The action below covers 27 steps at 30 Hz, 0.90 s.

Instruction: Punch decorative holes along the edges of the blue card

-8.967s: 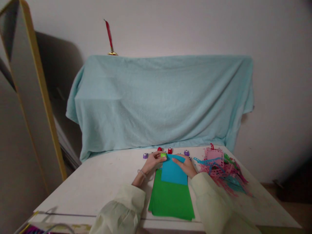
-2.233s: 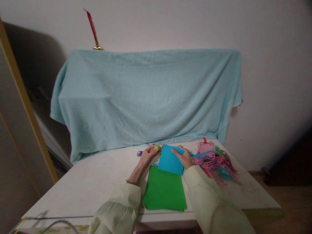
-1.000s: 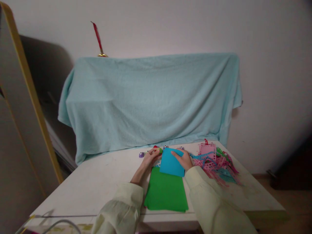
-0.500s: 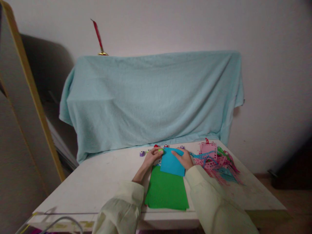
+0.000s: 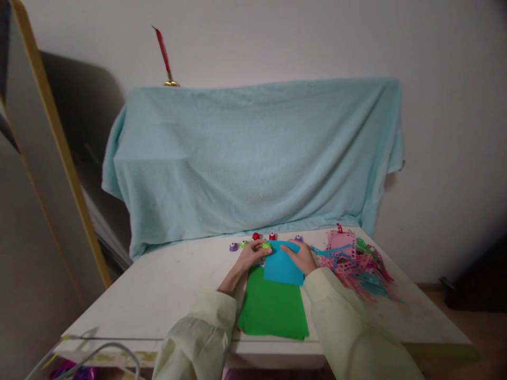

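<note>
A blue paper sheet [image 5: 282, 267] lies on the far end of a green paper sheet [image 5: 273, 310] on the white table [image 5: 166, 293]. My left hand [image 5: 250, 255] grips a small green paper punch [image 5: 266, 245] at the blue sheet's far left corner. My right hand [image 5: 301, 257] rests flat on the blue sheet's right side, holding it down. Both arms wear pale cream sleeves.
Several small punches, purple [image 5: 233, 246], red [image 5: 255, 236] and others, stand in a row behind my hands. A heap of pink, blue and green punched paper strips [image 5: 354, 261] lies at the right. A light blue cloth [image 5: 253, 158] drapes something behind the table. A yellow-edged board [image 5: 47, 137] leans at the left.
My hands stay on the punch and the blue sheet throughout. The blue sheet's angle shifts slightly, and the view drifts with my head.
</note>
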Available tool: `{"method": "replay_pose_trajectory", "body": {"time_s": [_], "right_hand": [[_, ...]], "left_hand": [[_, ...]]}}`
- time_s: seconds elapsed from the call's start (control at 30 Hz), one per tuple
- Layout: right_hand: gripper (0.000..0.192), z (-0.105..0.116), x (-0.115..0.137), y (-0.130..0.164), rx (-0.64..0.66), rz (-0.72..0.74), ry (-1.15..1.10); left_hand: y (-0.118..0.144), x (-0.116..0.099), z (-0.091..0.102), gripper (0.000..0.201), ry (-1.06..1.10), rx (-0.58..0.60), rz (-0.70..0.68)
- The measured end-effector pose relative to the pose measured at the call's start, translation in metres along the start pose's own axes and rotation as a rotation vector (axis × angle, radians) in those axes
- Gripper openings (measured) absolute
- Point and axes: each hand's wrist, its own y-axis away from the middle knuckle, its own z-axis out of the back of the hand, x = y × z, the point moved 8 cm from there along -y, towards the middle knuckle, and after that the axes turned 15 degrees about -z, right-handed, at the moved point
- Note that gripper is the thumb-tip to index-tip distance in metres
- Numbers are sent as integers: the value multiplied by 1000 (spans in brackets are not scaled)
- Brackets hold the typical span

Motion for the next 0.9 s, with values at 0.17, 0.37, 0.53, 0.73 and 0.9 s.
{"method": "replay_pose_trajectory", "body": {"time_s": [0.17, 0.37, 0.53, 0.73, 0.9], "right_hand": [[35, -2, -1, 0, 19, 22, 1], [35, -3, 0, 0, 39, 50, 1], [34, -2, 0, 1, 18, 44, 21], [33, -2, -1, 1, 13, 45, 24], [35, 0, -6, -2, -19, 13, 24]], "left_hand": [[1, -4, -3, 45, 12, 23, -11], [1, -7, -5, 48, 31, 34, -13], [1, -10, -7, 48, 41, 49, -6], [1, -7, -7, 47, 55, 64, -21], [-1, -5, -4, 47, 30, 69, -31]]}}
